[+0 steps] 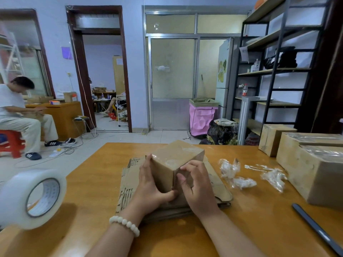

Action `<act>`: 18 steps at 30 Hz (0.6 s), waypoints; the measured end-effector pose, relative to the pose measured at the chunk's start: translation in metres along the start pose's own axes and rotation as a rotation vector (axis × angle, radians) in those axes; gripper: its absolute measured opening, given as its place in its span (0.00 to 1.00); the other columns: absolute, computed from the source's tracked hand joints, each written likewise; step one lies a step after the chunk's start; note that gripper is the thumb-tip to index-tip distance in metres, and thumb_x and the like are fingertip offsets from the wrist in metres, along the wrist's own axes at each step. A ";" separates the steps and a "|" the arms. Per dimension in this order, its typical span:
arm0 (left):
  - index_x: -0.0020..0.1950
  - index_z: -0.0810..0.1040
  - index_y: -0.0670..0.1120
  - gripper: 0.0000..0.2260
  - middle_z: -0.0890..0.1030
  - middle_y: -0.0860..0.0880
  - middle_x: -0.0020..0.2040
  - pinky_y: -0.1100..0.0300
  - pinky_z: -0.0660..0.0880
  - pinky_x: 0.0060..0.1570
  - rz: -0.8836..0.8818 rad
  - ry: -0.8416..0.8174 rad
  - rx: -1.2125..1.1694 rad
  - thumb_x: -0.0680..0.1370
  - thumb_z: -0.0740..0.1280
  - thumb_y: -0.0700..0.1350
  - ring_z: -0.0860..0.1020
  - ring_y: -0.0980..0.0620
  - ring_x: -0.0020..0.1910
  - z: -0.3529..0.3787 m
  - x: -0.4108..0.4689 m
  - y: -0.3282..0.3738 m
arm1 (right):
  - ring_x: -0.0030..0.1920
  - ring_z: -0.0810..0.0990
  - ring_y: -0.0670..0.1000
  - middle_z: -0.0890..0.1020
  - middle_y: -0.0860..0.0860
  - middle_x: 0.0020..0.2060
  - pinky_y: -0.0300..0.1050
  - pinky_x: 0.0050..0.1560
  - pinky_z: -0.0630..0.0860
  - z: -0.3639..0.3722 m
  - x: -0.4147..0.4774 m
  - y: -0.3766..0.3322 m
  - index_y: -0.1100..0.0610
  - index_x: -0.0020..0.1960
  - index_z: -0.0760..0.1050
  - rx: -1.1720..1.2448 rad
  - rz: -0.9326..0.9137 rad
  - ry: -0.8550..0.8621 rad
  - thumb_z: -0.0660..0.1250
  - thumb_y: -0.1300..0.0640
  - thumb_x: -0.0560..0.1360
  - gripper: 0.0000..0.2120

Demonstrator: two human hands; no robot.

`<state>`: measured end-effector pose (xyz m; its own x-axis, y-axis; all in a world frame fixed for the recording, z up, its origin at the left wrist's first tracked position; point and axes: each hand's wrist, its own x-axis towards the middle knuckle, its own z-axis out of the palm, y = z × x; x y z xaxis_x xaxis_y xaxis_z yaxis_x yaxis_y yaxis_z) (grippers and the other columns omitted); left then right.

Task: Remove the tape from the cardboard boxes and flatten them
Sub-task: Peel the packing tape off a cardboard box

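Note:
A small taped cardboard box (175, 156) stands on a pile of flattened cardboard (130, 184) in the middle of the wooden table (241, 219). My left hand (152, 184) grips the box's left side, thumb under its near corner. My right hand (196, 184) rests on the box's right face with fingers curled at the near vertical edge, where clear tape runs. Several crumpled bits of removed clear tape (241, 175) lie on the table to the right.
Three taped cardboard boxes (311, 169) stand at the table's right. A big roll of clear tape (31, 197) sits at the left edge. A dark tool (315, 227) lies at the near right. A seated person (16, 112) is at the far left.

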<state>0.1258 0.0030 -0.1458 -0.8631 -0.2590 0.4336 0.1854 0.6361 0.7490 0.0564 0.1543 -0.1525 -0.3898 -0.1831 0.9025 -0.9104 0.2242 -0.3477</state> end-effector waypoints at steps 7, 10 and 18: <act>0.65 0.40 0.75 0.48 0.53 0.56 0.70 0.53 0.68 0.66 0.060 0.050 0.044 0.57 0.71 0.63 0.59 0.52 0.70 0.006 0.000 0.007 | 0.46 0.72 0.44 0.76 0.53 0.44 0.26 0.50 0.69 0.004 0.003 -0.008 0.61 0.45 0.74 -0.127 0.026 0.092 0.59 0.57 0.76 0.08; 0.64 0.39 0.77 0.47 0.52 0.54 0.71 0.55 0.67 0.65 0.086 0.081 0.083 0.57 0.69 0.63 0.57 0.51 0.70 0.008 0.000 0.008 | 0.44 0.70 0.42 0.74 0.51 0.43 0.26 0.46 0.69 0.005 0.002 -0.011 0.59 0.43 0.73 -0.067 0.138 0.080 0.57 0.54 0.76 0.11; 0.66 0.39 0.72 0.49 0.47 0.57 0.71 0.46 0.68 0.68 0.135 0.114 0.127 0.58 0.71 0.63 0.54 0.47 0.73 0.009 -0.002 0.002 | 0.56 0.73 0.45 0.75 0.53 0.53 0.31 0.61 0.67 -0.009 0.004 -0.009 0.57 0.53 0.71 0.040 0.001 -0.007 0.61 0.57 0.73 0.10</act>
<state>0.1235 0.0113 -0.1500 -0.7745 -0.2415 0.5847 0.2284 0.7552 0.6144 0.0641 0.1605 -0.1439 -0.3917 -0.1895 0.9004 -0.9147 0.1862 -0.3587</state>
